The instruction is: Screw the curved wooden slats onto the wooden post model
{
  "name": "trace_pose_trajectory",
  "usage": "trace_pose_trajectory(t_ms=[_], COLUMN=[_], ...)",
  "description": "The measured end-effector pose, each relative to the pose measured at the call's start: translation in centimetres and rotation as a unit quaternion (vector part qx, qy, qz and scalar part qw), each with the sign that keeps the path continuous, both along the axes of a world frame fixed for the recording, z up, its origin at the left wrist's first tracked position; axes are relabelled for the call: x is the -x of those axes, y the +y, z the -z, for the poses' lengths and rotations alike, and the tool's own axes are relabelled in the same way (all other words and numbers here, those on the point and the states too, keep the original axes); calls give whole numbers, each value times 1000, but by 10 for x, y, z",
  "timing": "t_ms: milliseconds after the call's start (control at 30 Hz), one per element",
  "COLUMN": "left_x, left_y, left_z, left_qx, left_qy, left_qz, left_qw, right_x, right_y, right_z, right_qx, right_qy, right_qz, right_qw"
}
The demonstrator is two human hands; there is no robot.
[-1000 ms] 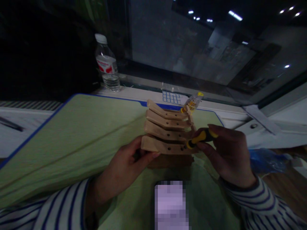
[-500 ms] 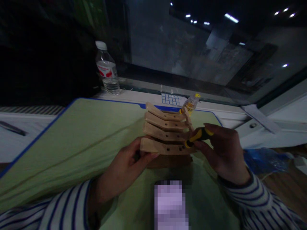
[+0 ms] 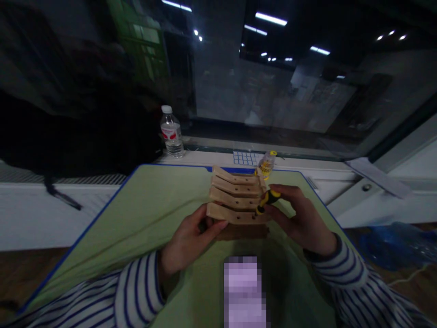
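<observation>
A slatted wooden piece (image 3: 227, 212) with several angled, drilled strips is held above the table in front of me. My left hand (image 3: 194, 234) grips its near left end, thumb below the nearest strip and fingers behind. In my right hand (image 3: 298, 216), a short black-and-yellow screwdriver (image 3: 269, 198) is pinched between thumb and fingers. Its front end points down and left at the nearest strip's right-hand hole. Whether the tip sits in that hole or on a screw is too small to tell. Part of the wood's right end is hidden by the right hand.
A phone (image 3: 243, 291) with a blurred-out screen lies on the green table mat (image 3: 136, 218) close to me. On the sill behind stand a water bottle (image 3: 171, 134) and a small yellow-capped bottle (image 3: 267, 164). A dark bag (image 3: 102, 132) is at the left, blue plastic (image 3: 389, 248) at the right.
My view has tilted up, showing more of the window. The screwdriver has swung to a steeper slant, its front end now at the nearest strip's right hole. The left hand keeps its grip.
</observation>
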State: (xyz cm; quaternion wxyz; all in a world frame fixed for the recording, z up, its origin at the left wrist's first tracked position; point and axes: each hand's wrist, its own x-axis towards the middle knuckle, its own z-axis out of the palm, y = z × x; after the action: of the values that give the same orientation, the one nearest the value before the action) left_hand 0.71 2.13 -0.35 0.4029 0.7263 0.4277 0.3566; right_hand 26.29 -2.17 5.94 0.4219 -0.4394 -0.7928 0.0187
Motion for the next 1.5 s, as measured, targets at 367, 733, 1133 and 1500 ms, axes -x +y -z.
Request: trace_pose_trajectory(t_ms=[367,733,1133,1500], left_x=[1,-69,-68,-69], left_y=[-16,-4,-6,-3], left_z=[-77,-71,-75,-78], left_qx=[-240,-134,-142,-114], left_qy=[28,111,143,125], left_qz=[-62,2,5,21], left_qw=[968,985,979,985], right_x=[0,11,11,7], right_y=[3,3,7,9], right_z=[-60,-71,-67,-67], right_qx=[58,102,55,20], right_qy=[-157,-192,-179,-197], right_qz=[-20,-40,-80,-47], right_qw=[986,975,979,979])
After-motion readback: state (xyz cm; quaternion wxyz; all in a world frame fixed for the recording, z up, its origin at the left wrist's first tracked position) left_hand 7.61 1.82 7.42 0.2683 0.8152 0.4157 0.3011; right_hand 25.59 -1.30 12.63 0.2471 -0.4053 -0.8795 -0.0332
